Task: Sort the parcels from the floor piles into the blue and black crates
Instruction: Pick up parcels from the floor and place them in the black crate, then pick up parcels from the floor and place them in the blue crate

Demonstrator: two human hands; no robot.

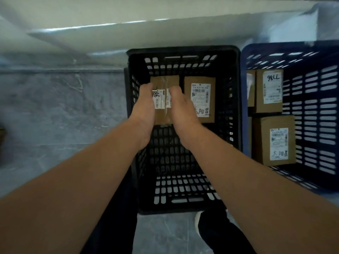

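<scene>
Dim, soft, slightly blurred view; glare is seen on the wall point(110, 24); edges are bent by wide-angle distortion.

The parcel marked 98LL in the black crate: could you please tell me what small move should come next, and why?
Probably set the 98LL parcel down and let go: the left hand and right hand grip its sides inside the black crate, right beside a second parcel lying there.

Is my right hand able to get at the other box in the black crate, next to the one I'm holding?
Probably yes. The right hand is beside the other box, whose top lies uncovered with nothing between; but it grips the held box with the left hand, so must let go first.
</scene>
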